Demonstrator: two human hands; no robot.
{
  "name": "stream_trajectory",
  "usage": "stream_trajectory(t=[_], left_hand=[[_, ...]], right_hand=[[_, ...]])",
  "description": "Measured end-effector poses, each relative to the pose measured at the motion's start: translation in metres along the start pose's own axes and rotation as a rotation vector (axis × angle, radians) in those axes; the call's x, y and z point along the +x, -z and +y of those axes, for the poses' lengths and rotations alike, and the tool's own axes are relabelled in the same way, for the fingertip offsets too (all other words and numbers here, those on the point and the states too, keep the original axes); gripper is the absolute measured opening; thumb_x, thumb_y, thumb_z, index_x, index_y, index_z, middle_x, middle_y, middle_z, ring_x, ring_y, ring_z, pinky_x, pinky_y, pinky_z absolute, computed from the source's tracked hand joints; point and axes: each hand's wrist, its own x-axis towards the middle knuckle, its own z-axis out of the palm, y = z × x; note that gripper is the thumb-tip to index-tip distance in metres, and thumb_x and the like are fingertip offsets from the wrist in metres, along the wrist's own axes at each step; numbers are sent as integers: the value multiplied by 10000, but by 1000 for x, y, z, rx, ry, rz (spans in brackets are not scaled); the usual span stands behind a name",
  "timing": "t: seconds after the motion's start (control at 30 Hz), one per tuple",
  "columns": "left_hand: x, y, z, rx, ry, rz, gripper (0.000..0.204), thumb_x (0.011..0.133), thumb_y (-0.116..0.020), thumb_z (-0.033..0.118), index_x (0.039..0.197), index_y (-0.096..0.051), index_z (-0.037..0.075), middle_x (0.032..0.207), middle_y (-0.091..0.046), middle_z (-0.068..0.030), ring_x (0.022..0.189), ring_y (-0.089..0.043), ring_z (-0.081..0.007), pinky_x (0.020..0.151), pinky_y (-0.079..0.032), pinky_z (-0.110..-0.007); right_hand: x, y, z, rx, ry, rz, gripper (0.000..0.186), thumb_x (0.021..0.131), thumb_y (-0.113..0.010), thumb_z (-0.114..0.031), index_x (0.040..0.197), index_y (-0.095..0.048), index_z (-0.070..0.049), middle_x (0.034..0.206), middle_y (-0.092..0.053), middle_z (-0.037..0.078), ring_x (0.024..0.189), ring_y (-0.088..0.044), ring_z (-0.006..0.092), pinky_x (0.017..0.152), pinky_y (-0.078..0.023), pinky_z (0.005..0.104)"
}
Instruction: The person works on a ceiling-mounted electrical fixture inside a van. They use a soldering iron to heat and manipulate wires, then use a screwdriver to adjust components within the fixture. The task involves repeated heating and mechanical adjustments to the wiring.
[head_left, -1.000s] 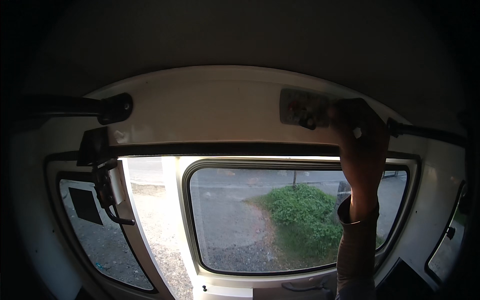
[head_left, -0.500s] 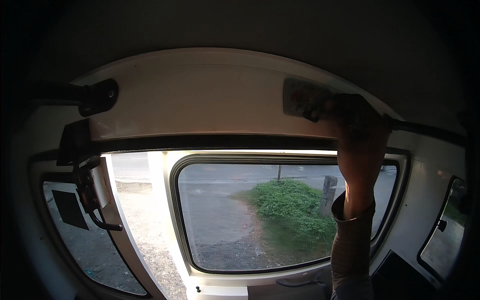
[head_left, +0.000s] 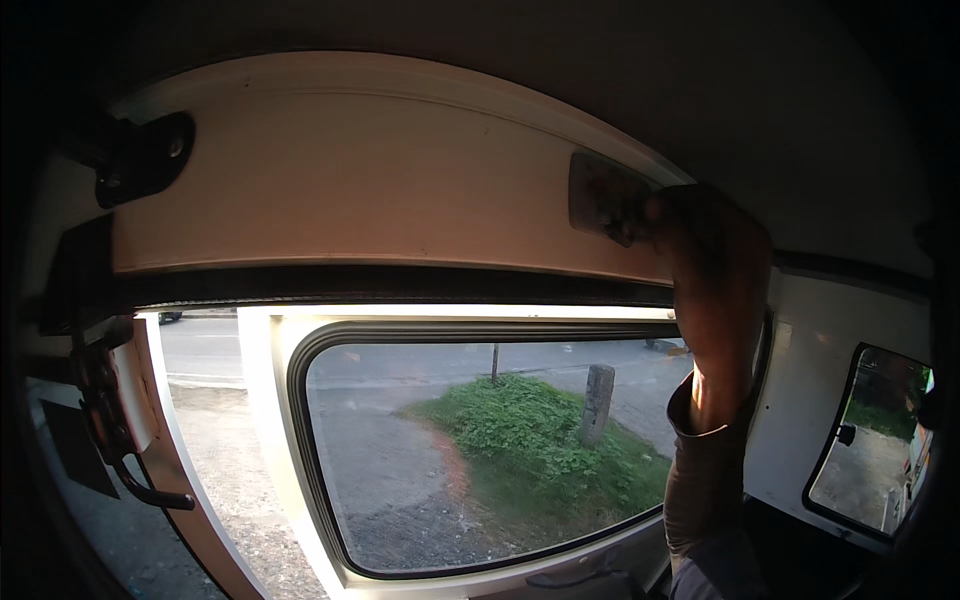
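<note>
My right hand (head_left: pixel 715 235) is raised to the cream panel (head_left: pixel 350 190) above the window, near its right end. Its fingers are bent and closed on a flat, dark grey rectangular piece (head_left: pixel 596 192) with rounded corners, which lies against the panel. Deep shadow and blur hide most of the fingers, and the kind of piece cannot be made out. A dark sleeve (head_left: pixel 705 480) covers the forearm, which rises from the lower right. My left hand is out of the picture.
Below the panel is a wide window (head_left: pixel 480 450) in a black rubber seal, with plants and a road outside. At the left are a black bracket (head_left: pixel 150 160), an opening and a curved dark handle (head_left: pixel 155 495). A smaller window (head_left: pixel 875 440) sits at the right.
The view has turned, so the panel, window and bracket sit further left. My right hand and the grey piece stay at nearly the same spot in the picture, further right along the panel.
</note>
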Motion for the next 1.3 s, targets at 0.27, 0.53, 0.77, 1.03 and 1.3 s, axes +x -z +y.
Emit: stream_trajectory(t=[0.27,0.53,0.77,1.03,1.3], left_hand=[[-29,28,70,102,-117,-146,205,951,-686,198,1075,-758,52,896,-751,-91,889,-704,-202,827,-561,-387],[-98,140,313,392,-973,666,207,878,-762,24,1079,-776,72,987,-772,-100,833,-747,-220,715,-594,-304],[-78,205,462,916,-1459,1511,160,873,-741,54,1029,-772,64,968,-759,-97,890,-717,-224,776,-559,-330],[-54,230,495,1219,-1456,1314,162,822,-643,-18,939,-723,60,954,-703,-111,969,-654,-315,870,-525,-432],[-54,225,507,1279,-1425,1261,127,810,-651,-22,885,-712,60,859,-683,-68,911,-602,-294,843,-494,-416]], right_hand=[[-6,-12,13,187,35,71,62,913,-733,-102,903,-715,-44,780,-723,69,705,-695,157,666,-529,297],[-7,-13,9,189,62,89,29,901,-725,-54,922,-707,-47,818,-716,23,750,-646,95,714,-504,270],[-6,-24,9,145,162,171,91,847,-740,-16,922,-700,-47,811,-684,35,696,-637,127,652,-508,283],[-6,-29,5,71,203,219,87,843,-778,-77,891,-706,-66,815,-678,60,702,-689,188,613,-532,311],[-11,-13,21,405,140,143,193,857,-681,59,1014,-745,-33,870,-681,89,733,-676,169,672,-541,313]])
